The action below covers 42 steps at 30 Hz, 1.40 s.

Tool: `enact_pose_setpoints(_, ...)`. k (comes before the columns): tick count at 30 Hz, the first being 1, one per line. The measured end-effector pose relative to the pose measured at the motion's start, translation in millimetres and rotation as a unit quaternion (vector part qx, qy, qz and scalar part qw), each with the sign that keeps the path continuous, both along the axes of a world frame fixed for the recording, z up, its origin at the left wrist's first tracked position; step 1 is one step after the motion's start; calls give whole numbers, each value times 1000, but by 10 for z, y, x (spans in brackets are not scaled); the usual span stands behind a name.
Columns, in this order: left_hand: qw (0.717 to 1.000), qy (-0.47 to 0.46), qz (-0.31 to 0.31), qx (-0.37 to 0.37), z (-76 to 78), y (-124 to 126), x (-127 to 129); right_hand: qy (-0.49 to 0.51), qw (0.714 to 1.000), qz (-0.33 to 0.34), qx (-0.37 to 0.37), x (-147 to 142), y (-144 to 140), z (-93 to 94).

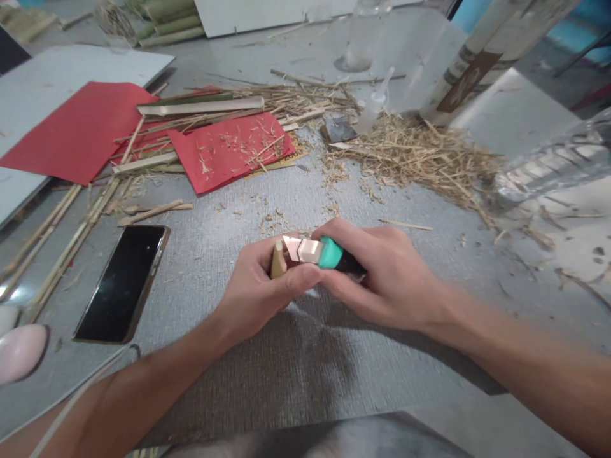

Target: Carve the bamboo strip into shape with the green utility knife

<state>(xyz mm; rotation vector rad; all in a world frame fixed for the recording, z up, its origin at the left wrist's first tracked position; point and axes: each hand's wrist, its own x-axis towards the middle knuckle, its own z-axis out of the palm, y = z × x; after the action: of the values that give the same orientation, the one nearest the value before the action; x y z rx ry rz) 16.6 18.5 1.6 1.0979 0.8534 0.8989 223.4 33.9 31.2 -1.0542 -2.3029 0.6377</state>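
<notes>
1. Both forearms are bare up to the picture's lower edge; no sleeve shows on either arm.
2. The left hand wears no glove, ring or band that can be seen.
3. The right hand is likewise ungloved, its wrist free of any watch or strap.
4. Fingernails on both hands look short and unpainted.

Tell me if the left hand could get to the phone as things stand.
Probably yes: the phone lies flat just left of the left hand, bare mat between. But that hand grips a bamboo piece.
</notes>
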Motion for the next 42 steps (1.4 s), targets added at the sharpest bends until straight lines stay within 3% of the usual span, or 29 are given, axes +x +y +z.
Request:
enact_pose_setpoints(9, 998, 0, 30, 60, -52, -3, 13, 70, 997, -35, -24, 7, 56, -34)
enact_pose_setpoints(18, 997, -21, 78, -18, -1, -15, 48, 65, 996, -60, -21, 6, 48, -1)
enact_pose_setpoints(23, 991, 35, 118, 55, 25, -31, 81, 41, 997, -50, -36, 0, 28, -5)
enact_pose_setpoints(27, 991, 66, 101, 65, 43, -38, 58, 32, 998, -36, -41, -2, 18, -8)
enact_pose_setpoints(31, 997, 30, 47, 49, 5, -39, -33, 32, 998, 15, -42, -7, 16, 0)
enact_pose_setpoints(35, 997, 5, 8, 80, 2, -35, -64, 26, 999, 22, -42, -8, 12, -5)
enact_pose_setpoints(42, 990, 90, -16, 110, 97, -26, -11, 1, 998, 53, -34, 26, 1, -33)
